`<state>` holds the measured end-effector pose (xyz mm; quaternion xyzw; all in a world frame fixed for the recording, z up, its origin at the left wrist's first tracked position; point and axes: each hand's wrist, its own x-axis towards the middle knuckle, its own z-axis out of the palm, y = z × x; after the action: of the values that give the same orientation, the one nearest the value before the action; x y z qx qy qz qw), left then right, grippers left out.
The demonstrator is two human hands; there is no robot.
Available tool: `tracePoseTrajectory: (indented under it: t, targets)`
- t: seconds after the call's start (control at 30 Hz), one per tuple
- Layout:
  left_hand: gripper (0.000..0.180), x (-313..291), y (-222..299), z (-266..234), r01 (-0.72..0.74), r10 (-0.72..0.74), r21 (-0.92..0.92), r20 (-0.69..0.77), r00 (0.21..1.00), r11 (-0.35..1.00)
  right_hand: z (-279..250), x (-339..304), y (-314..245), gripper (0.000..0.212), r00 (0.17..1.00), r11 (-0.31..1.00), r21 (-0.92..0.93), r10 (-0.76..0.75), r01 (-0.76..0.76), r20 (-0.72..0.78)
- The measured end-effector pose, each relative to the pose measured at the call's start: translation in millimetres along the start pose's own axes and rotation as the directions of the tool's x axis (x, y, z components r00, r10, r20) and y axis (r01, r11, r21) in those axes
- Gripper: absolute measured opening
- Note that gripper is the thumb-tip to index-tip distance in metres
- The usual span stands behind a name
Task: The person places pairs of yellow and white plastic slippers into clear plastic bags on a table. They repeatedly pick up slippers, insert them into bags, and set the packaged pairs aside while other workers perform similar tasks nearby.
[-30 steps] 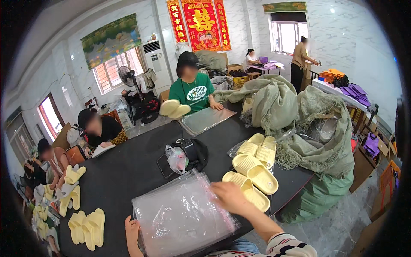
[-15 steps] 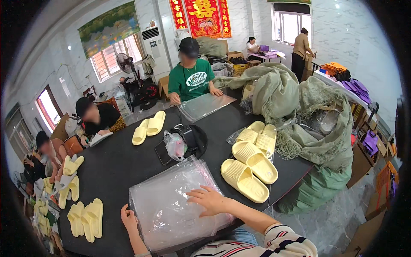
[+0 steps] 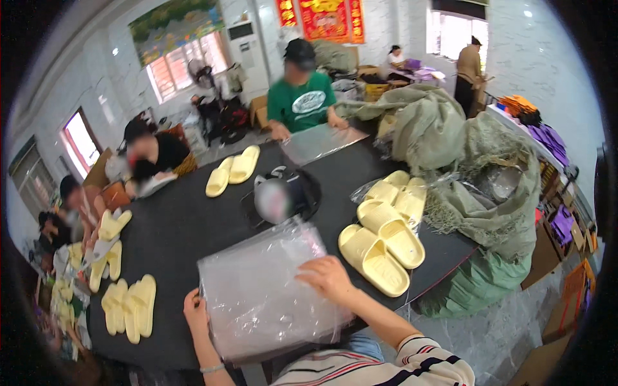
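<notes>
A stack of clear plastic bags (image 3: 257, 309) lies in front of me at the table's near edge. My left hand (image 3: 196, 313) is at the stack's left edge, fingers curled in; whether a bag is pinched there is hidden. Over the stack's right part, my right hand (image 3: 328, 280) has its fingers bent and pointing left, touching or just above the top bag. To its right, a pair of pale yellow slippers (image 3: 380, 248) rests on the black table, with another bagged yellow pair (image 3: 399, 193) behind it.
More yellow slippers (image 3: 233, 170) (image 3: 132, 309) stand at the far side and left. A dark round item with a small plastic bag (image 3: 273, 199) sits mid-table. Large green sacks (image 3: 479, 174) crowd the right. Across the table, a person in green (image 3: 302, 103) handles a clear sheet (image 3: 325, 140).
My right hand has shifted right and its spread fingers have drawn in. My left hand has moved slightly up along the stack's edge. The whole view has tilted a little.
</notes>
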<state>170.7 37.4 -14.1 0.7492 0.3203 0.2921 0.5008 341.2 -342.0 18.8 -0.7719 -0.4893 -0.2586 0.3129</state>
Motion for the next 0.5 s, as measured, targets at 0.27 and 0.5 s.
tracePoseTrajectory:
  t: [0.27, 0.5]
  targets:
    - [0.032, -17, 4, 11, -0.139, 0.135, 0.09, 0.054, 0.989, 0.986, -9, -16, 3, 0.031, 0.952, 0.939, 0.198, 0.299, -0.283, -0.058]
    - [0.04, -22, -13, 16, 0.065, -0.044, -0.091, 0.215, 0.976, 0.994, 2, -45, 19, 0.066, 0.669, 0.008, 0.788, 0.534, -0.616, 0.517]
